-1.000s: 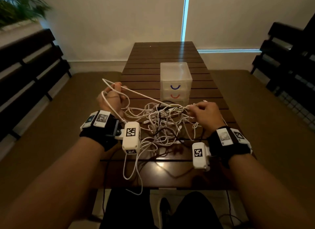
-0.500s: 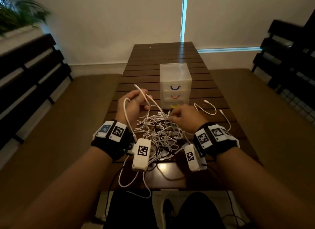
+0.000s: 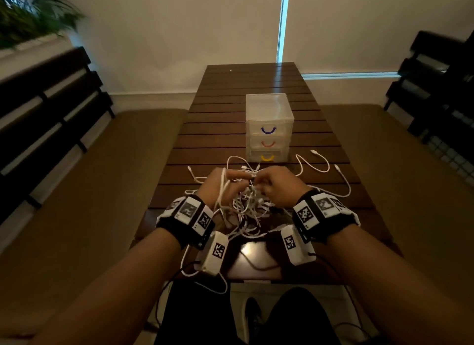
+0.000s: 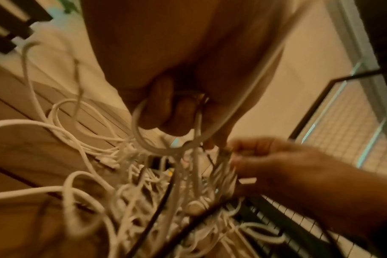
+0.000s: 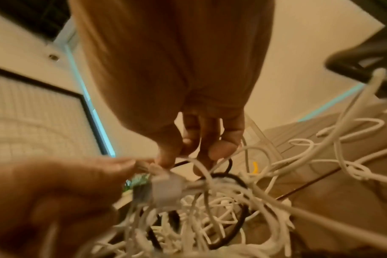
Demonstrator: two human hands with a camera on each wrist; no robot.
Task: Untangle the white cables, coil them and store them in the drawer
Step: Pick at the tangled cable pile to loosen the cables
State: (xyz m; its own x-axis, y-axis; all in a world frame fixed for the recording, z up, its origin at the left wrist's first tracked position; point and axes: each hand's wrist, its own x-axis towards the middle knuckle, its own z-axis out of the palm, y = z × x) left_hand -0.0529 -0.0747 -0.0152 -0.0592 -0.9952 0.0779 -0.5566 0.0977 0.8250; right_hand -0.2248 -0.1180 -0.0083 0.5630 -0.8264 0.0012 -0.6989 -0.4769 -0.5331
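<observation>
A tangle of white cables (image 3: 246,208) lies on the near end of the dark slatted table (image 3: 243,88), with a black cable (image 5: 239,181) running through it. My left hand (image 3: 220,184) is over the pile, fingers (image 4: 166,108) curled round white cable loops that drape over it. My right hand (image 3: 278,184) almost touches it and pinches strands at the top of the pile, its fingertips (image 5: 210,139) close to a white plug (image 5: 166,190). Behind the hands stands the translucent drawer unit (image 3: 269,119), its blue, red and yellow handled drawers closed.
Loose cable ends (image 3: 315,165) trail to the right of the drawers. A cable loop (image 3: 205,280) hangs over the near table edge above my legs. Dark slatted benches (image 3: 46,108) flank the table, and a plant (image 3: 30,13) stands at far left.
My hands have come together over the middle of the pile: the left moved right with its cable loops, the right moved left. Cable ends now lie free at the right.
</observation>
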